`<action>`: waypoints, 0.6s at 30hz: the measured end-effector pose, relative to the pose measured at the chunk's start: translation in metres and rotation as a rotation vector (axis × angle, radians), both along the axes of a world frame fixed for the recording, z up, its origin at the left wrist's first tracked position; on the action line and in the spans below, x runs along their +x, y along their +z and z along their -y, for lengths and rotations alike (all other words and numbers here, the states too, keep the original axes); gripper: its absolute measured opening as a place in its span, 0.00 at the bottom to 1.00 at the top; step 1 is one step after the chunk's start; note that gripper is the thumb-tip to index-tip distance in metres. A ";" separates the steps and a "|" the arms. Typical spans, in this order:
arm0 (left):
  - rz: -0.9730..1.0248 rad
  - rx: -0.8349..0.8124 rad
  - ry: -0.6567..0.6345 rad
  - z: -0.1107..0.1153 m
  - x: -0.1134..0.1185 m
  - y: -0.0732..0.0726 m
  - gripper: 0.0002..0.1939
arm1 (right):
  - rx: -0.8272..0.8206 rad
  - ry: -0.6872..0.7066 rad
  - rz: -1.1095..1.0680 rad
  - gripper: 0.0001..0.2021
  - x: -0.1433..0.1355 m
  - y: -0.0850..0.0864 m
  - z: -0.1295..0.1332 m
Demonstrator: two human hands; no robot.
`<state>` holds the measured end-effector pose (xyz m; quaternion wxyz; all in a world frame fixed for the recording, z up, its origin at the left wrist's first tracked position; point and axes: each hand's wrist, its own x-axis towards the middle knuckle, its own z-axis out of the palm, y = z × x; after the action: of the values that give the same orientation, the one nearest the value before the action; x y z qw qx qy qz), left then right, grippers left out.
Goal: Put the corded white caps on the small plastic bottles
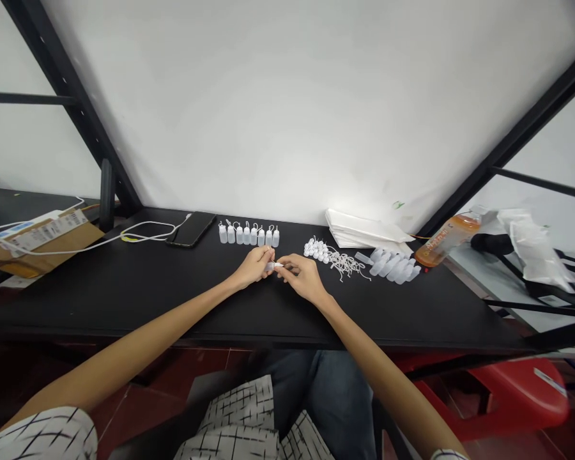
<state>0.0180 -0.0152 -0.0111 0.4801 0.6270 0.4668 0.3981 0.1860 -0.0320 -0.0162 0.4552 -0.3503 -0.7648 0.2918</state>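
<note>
Near the middle of the black table, my left hand (255,267) is closed round a small translucent plastic bottle (270,266), mostly hidden by the fingers. My right hand (299,275) pinches the white tip at the bottle's right end; whether that is a cap or a nozzle, I cannot tell. Beyond my hands stands a row of small capped dropper bottles (246,236). Right of my hands lie several white caps (316,250) and a heap of thin white strap-like pieces (347,264). Farther right, several uncapped translucent bottles (393,266) lie on their sides.
A dark phone (191,230) with a white cable (146,237) lies at the left, past a cardboard box (52,239). White paper-like sheets (364,230) rest against the wall. An orange drink bottle (448,239) lies at the right. Black metal frame bars (508,118) slant up at both sides.
</note>
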 end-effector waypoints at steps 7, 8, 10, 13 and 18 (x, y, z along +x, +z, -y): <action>-0.067 0.084 0.021 -0.001 0.001 -0.002 0.14 | -0.004 0.028 -0.017 0.12 0.003 0.000 -0.001; -0.081 0.100 0.027 -0.001 0.002 -0.002 0.14 | -0.022 0.040 -0.029 0.12 0.003 0.000 -0.001; -0.107 0.138 0.043 -0.001 0.002 -0.002 0.14 | -0.044 0.021 -0.002 0.13 0.004 0.002 -0.001; -0.161 0.212 0.062 0.000 0.003 -0.002 0.15 | -0.011 -0.079 0.148 0.12 0.005 0.005 0.000; -0.278 0.374 0.058 0.004 0.006 -0.002 0.13 | 0.066 -0.133 0.344 0.15 0.004 0.007 0.002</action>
<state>0.0241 -0.0195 -0.0126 0.2751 0.7403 0.4642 0.4010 0.1904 -0.0337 -0.0089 0.3473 -0.4297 -0.8157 0.1713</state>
